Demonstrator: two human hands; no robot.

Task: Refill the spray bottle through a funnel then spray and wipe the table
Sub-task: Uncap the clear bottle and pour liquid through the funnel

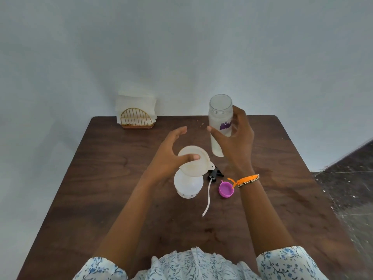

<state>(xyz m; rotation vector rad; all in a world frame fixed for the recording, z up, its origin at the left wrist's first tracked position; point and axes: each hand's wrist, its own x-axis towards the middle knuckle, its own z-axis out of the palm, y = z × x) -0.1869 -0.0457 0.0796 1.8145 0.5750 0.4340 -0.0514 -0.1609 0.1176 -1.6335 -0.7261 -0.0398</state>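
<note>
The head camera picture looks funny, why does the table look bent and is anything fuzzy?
In the head view, the wide-angle lens bows the dark brown wooden table, so its edges splay outward toward the bottom. Light is soft and even, with only faint shadows. The right hand around the frosted clear plastic bottle looks slightly blurred; the white plastic funnel is pale and washed out.
</note>
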